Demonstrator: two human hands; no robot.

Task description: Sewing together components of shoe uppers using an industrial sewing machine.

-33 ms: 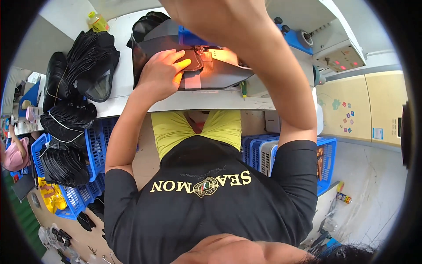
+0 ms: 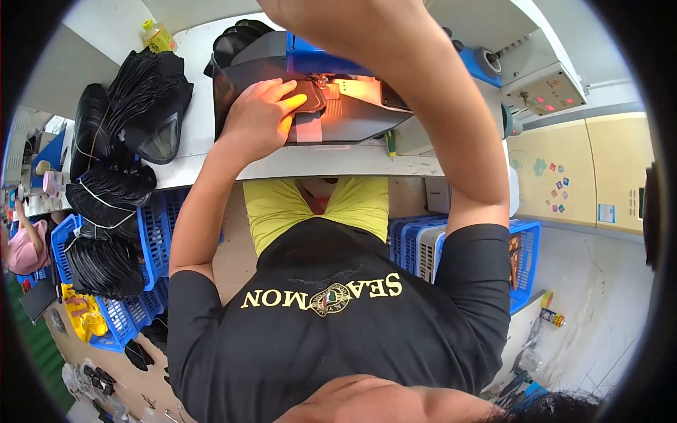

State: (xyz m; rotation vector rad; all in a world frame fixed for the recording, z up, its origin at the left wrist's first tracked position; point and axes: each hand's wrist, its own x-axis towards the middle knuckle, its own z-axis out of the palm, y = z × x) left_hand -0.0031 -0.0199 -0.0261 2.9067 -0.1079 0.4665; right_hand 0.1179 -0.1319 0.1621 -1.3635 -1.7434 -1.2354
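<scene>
Both hands are at the sewing machine: the left hand [image 2: 257, 120] lies palm down with its fingers stretched out, pressing on a dark brown piece [image 2: 312, 104] without gripping it, while the right hand [image 2: 331, 15] is raised above the machine head, its fingers beyond the upper edge, so whether it grasps anything I cannot tell.

Largest of the things around them is the white bench [image 2: 197, 155], running across in front of the person. On it stands the sewing machine [image 2: 303, 55], its blue head partly hidden by the right forearm. A blue crate [image 2: 159, 229] stands below the bench on the left, near tied bundles of black pieces [image 2: 106, 190]. On the bench's left part rests a loose pile of black pieces [image 2: 148, 77]. Under the working area spreads a dark grey panel [image 2: 370, 128].

Next in size comes a pale control box [image 2: 550, 95] with small red lights, to the right. Smaller is a yellow bottle [image 2: 159, 37] at the far left of the bench. The brown piece sits just beside the metal presser foot [image 2: 323, 80], in a warm orange glow. A pale strip [image 2: 309, 131] shows just below the piece. Near the front edge is a small green-handled tool [image 2: 391, 143].
</scene>
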